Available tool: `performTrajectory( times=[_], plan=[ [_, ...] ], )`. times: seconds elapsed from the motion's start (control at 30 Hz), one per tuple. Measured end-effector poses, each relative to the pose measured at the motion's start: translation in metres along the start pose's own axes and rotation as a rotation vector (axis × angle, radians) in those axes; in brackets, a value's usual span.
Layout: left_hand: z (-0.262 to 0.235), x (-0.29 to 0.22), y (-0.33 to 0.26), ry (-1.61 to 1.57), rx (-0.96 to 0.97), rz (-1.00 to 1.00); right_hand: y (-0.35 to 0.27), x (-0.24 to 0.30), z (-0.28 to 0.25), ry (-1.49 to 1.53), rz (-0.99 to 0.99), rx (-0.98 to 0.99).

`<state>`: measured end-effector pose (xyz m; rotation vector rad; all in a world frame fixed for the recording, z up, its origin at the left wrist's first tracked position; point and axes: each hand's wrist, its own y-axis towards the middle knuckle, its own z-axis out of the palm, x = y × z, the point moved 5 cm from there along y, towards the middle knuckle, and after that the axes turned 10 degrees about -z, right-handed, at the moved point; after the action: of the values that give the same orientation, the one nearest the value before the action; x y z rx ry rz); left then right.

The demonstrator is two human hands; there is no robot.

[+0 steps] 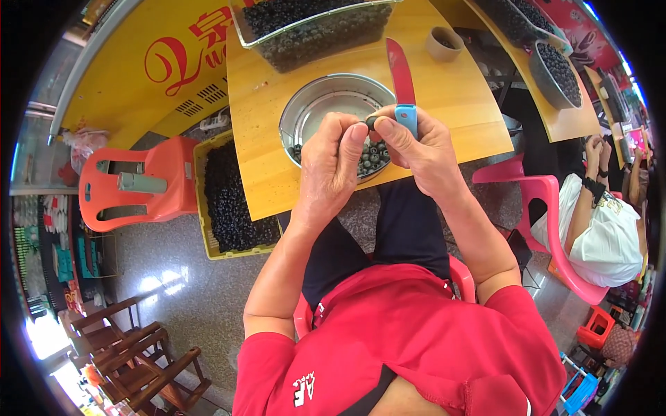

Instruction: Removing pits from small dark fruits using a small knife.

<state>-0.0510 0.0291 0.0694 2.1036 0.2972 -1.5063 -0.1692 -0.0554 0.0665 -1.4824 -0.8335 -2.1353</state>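
Over a round metal basin (284, 119), my two hands meet at a small dark round thing (370, 123), perhaps a fruit or a nut. My left hand (333, 156) is closed, its thumb and bent forefinger at that piece. My right hand (424, 145) is closed around the light blue handle of a knife (402, 76); its red blade points up and away from me. The right thumb also touches the small piece. Several dark round pieces (372, 158) lie in the near part of the basin, partly hidden by my hands.
A clear tub (319, 41) full of dark pieces stands at the wooden table's (263, 166) far side, beside a small brown cup (444, 44). A yellow crate (202, 201) of dark pieces and an orange chair (139, 184) are left. A person in white (603, 232) sits right.
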Motion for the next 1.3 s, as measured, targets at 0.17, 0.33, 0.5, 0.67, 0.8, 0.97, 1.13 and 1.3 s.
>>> performTrajectory(
  times=[0.17,0.33,0.5,0.67,0.8,0.97,1.13,1.3],
  plan=[
    [0.001,0.004,0.000,-0.057,0.016,-0.077,0.003,0.004,0.003,-0.082,-0.022,0.031],
    [0.006,0.008,0.001,-0.177,-0.007,-0.176,0.002,-0.001,0.006,-0.106,-0.075,0.022],
    [0.009,0.006,0.000,-0.204,-0.030,-0.190,0.003,0.001,0.009,-0.175,-0.171,0.053],
    [0.009,0.010,-0.002,-0.182,-0.043,-0.214,0.003,0.001,0.010,-0.142,-0.154,0.082],
    [0.013,0.014,-0.003,-0.356,0.000,-0.335,0.001,-0.009,0.003,-0.106,-0.075,0.037],
    [0.016,0.014,-0.003,-0.648,0.048,-0.511,0.000,-0.018,0.004,0.227,0.095,0.011],
    [0.021,0.017,-0.005,-0.816,0.155,-0.579,-0.004,-0.019,0.003,0.356,0.176,0.020],
    [0.019,0.017,-0.009,-0.813,0.141,-0.567,-0.005,-0.028,0.006,0.423,0.233,0.023]
  ],
)
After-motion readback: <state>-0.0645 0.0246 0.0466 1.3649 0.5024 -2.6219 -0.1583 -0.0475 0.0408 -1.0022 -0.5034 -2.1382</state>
